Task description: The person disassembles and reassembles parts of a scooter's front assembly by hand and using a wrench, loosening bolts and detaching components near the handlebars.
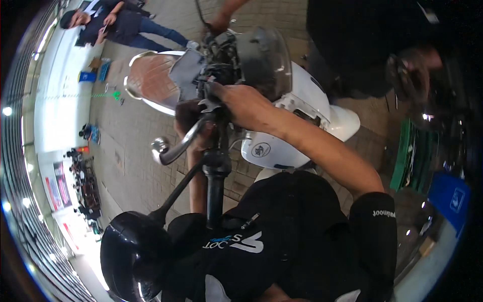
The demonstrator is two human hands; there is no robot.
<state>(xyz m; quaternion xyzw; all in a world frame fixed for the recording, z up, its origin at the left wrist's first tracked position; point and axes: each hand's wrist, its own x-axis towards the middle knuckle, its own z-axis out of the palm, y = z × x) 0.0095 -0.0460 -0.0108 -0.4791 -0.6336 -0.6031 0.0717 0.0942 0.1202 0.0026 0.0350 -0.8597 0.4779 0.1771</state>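
Note:
A white scooter stands in front of me, its handlebar (218,151) running toward my body with the headset opened to bare dark parts and wiring (221,60). My right hand (246,103) reaches across from the right, its fingers closed at the inner end of the handlebar; what they pinch is hidden. Beside its fingertips shows a small grey forked metal piece (210,104). My left hand (193,121) comes up from below, in shadow behind the silver brake lever (186,143); its fingers are mostly hidden. A round black mirror (133,254) hangs on its stem at lower left.
Across the scooter a person in dark clothes has a hand (219,22) near the handlebar's far end. Another person (121,25) stands at upper left. Green crates (407,156) and a blue bin (452,199) stand at right on the paved floor (126,136).

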